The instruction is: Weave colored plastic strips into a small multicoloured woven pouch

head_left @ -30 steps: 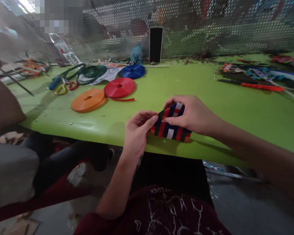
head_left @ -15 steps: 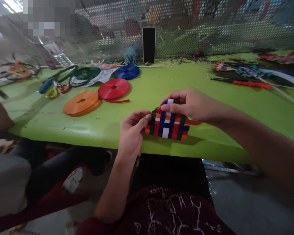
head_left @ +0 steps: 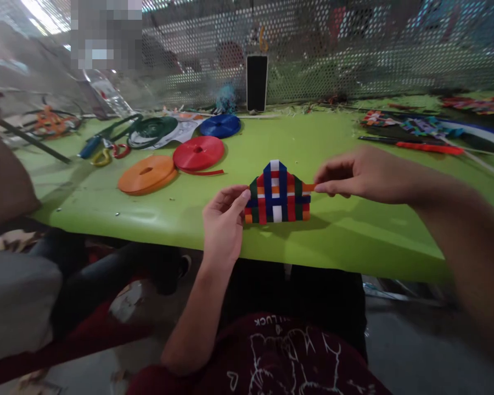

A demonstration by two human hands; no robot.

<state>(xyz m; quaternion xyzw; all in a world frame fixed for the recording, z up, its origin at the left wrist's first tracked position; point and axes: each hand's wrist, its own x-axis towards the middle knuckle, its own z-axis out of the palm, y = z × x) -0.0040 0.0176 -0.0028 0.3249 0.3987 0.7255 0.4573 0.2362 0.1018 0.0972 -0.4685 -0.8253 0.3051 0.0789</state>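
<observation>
Between left fingers (head_left: 241,203) and right fingers (head_left: 332,187), on or just above desk (head_left: 354,236) | held woven piece (head_left: 276,201) pinched at left edge, orange strip (head_left: 308,187) pinched at right | judged as strip-tightening | called, seemingly, for firm left pinch, even pull

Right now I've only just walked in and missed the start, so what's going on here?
A person is handling a woven piece of coloured strips near the front edge of a green table. Their left hand pinches its left side, while their right hand grips an orange strip that sticks out on the right. An orange roll, a red roll and a blue roll lie farther back, to the left.
</observation>
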